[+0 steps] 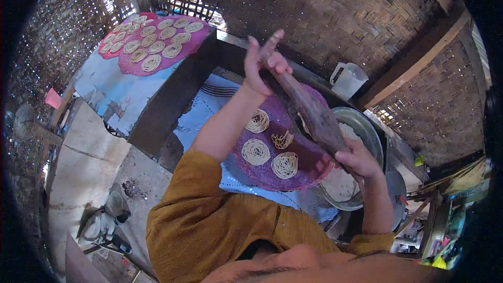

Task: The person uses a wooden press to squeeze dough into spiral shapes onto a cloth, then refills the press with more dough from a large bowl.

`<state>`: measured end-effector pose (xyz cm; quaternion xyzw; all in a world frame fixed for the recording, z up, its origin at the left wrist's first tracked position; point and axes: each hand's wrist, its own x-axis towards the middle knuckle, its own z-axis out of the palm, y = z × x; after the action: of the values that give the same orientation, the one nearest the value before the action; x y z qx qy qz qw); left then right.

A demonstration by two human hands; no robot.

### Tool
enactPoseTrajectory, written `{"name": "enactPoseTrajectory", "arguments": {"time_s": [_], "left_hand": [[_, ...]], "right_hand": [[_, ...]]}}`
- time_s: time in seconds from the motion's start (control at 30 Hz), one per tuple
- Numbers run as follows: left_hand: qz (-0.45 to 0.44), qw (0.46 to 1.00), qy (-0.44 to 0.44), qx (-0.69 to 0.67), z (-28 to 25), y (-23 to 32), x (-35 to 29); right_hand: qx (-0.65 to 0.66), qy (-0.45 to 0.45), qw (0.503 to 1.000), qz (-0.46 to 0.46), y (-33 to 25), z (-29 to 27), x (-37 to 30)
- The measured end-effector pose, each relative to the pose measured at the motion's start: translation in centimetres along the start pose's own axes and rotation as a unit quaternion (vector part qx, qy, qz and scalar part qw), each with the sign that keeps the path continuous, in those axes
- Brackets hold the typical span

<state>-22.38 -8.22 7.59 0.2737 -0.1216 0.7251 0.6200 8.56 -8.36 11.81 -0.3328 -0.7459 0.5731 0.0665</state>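
A long, dark wooden dough press point(314, 110) slants across the front of me, held in both hands above a round purple mat point(251, 174). My left hand point(266, 64) is at its upper far end, some fingers curled on the wood, thumb and one finger sticking up. Round the lower near end, my right hand point(361, 160) is closed. Beneath the press lies a small loose coil of dough strands point(283, 140). Fuller round coils sit beside it, among them a pale coil point(255, 152) and another coil point(285, 165). The underside of the press is hidden.
A metal basin point(377, 141) of whitish dough or flour stands on the right, partly behind my right hand. Behind it is a translucent plastic jug point(350, 81). Mats bearing several coils point(152, 63) rest on a blue-white surface at the far left. Woven walls point(325, 10) close off the back.
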Motion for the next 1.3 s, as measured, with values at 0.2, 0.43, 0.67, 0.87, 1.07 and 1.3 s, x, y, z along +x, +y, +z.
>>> {"name": "enactPoseTrajectory", "arguments": {"time_s": [0.2,0.43,0.67,0.87,1.07,1.3], "left_hand": [[0.046,0.993,0.036,0.106,4.0,2.1,-0.5],[0.011,0.998,-0.009,0.066,3.5,0.1,-2.4],[0.028,0.998,-0.039,0.047,3.5,1.1,-0.3],[0.045,0.994,0.006,0.104,5.0,3.3,-1.4],[0.005,0.996,0.041,0.076,5.4,1.5,-3.2],[-0.046,0.997,0.06,-0.002,2.6,-2.3,-2.7]], "right_hand": [[-0.027,-0.014,0.999,0.013,-1.6,1.7,0.5],[0.006,-0.039,0.998,0.055,-1.3,1.2,-2.3],[-0.102,0.036,0.994,0.002,-2.3,0.9,-0.7],[-0.061,0.007,0.998,-0.027,-3.4,2.5,0.3],[0.005,-0.025,0.998,0.057,-2.5,2.9,-1.8],[0.032,-0.003,0.999,0.03,1.5,2.2,-3.6]]}}
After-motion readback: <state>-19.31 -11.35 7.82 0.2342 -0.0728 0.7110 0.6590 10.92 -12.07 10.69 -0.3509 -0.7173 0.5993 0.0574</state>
